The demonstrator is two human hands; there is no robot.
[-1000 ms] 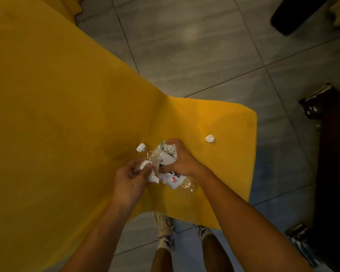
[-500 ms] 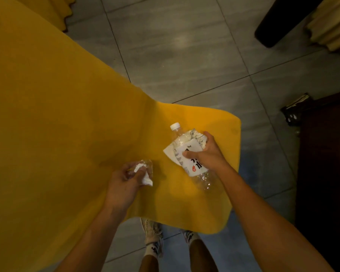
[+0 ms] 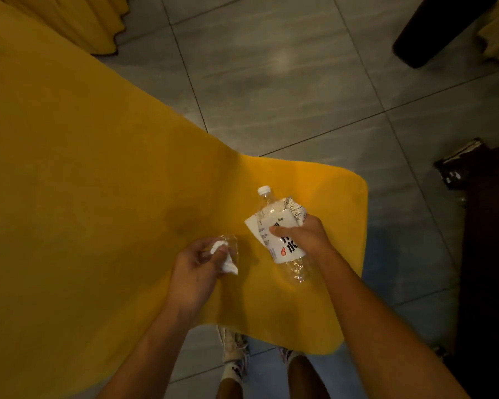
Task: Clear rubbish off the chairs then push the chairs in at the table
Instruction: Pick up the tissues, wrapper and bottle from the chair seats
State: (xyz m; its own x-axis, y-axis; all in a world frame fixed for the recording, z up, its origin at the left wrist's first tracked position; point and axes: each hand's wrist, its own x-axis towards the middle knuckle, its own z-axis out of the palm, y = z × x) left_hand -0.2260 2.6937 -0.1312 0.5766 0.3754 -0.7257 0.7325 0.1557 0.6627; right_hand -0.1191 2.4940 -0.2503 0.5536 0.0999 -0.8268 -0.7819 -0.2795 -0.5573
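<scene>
A chair in a yellow fabric cover point(image 3: 314, 306) fills the left and middle of the view, its seat right in front of me. My right hand point(image 3: 303, 234) grips a crumpled clear plastic bottle point(image 3: 274, 217) with a white cap and white label, together with a piece of patterned paper, just above the seat. My left hand point(image 3: 196, 263) is closed on a wad of white tissue point(image 3: 228, 263) and some clear plastic wrap, held over the seat to the left of the bottle.
Grey floor tiles point(image 3: 285, 82) lie beyond the chair. Dark wooden furniture point(image 3: 490, 254) stands at the right edge with a dark packet point(image 3: 455, 162) beside it. Another yellow drape point(image 3: 84, 21) hangs at top left. My feet point(image 3: 236, 358) show below the seat.
My hands have drawn apart: the right one carried the bottle to the right, the left one kept the tissue. The small white scrap seen on the seat earlier is out of sight.
</scene>
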